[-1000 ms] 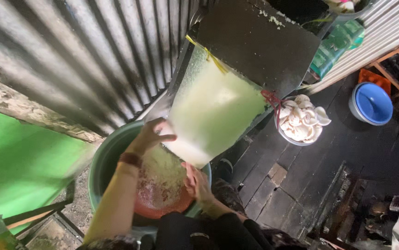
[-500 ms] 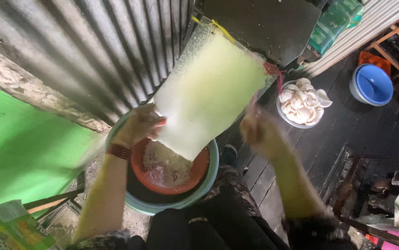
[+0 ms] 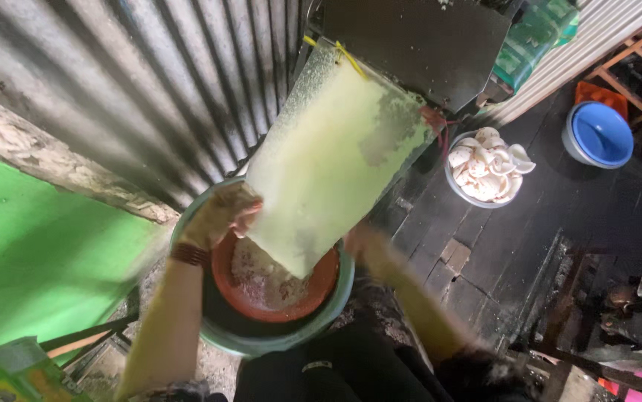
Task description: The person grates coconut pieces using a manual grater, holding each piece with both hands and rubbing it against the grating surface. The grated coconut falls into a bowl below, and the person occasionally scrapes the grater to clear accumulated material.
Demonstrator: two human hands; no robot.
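Palm-down, left hand on sheet

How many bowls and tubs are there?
4: an orange bowl inside the green tub by the hands, a bowl of white pieces on the floor, a blue tub beyond; others may be hidden.

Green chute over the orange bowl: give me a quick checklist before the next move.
1. Green chute end over the orange bowl: ok.
2. Orange bowl seated inside the green tub: ok.
3. Left hand at the chute's lower edge, above the bowl: ok.
4. Right hand grip: cannot tell, blurred.
5. White shredded heap inside the bowl, below its rim: ok.
6. Bowl of white pieces on the dark floor, apart from the tub: ok.
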